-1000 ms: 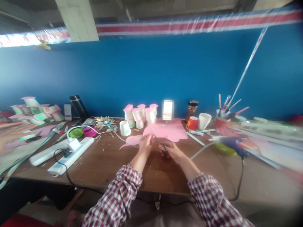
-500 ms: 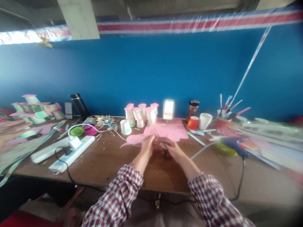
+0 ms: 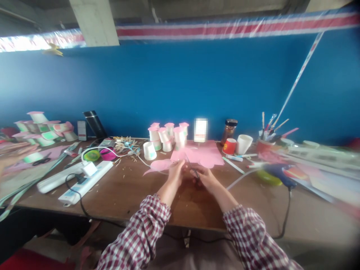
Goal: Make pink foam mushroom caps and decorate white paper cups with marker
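Observation:
Over the middle of the table, my left hand (image 3: 177,173) is closed, its thumb and fingers pinching pink paper (image 3: 162,165). A rounded part of that paper spreads out left of the hand, with a thin strip trailing off it. In my right hand (image 3: 206,177) is a pair of scissors (image 3: 196,174) with dark handles, fingers wrapped round them. The blades point up and left toward the paper by my left fingers; how far apart they are cannot be made out. Behind both hands lies a larger pink sheet (image 3: 215,153) with a curved front edge.
White paper cups topped with pink paper (image 3: 168,137) stand behind, near a loose white cup (image 3: 150,150). At left are a power strip (image 3: 87,183) and a co-worker's hand (image 3: 17,150). A red cup (image 3: 229,146), markers (image 3: 234,165) and a glue gun (image 3: 278,173) are at right.
My hands, the scissors and the pink paper look almost the same as before. At the far left, the co-worker's hand has shifted slightly.

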A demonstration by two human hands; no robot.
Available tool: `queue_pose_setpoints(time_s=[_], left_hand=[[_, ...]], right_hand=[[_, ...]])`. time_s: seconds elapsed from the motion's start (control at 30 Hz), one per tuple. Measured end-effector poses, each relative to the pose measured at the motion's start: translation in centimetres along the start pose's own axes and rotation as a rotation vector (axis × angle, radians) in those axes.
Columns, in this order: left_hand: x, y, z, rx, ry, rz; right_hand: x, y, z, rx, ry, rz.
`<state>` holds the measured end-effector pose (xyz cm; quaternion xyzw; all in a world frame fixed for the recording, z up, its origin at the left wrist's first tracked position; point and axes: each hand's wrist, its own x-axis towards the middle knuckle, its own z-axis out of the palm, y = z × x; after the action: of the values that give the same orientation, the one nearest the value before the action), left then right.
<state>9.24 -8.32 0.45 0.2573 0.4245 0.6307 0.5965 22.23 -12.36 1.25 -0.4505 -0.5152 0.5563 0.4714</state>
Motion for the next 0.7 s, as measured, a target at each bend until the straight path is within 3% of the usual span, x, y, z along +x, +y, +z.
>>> queue_pose_setpoints(time_s=[0.7], left_hand=[[-0.23, 0.09, 0.24, -0.043, 0.005, -0.019]], right_hand=[[0.48, 0.60, -0.10, -0.062, 0.040, 0.022]])
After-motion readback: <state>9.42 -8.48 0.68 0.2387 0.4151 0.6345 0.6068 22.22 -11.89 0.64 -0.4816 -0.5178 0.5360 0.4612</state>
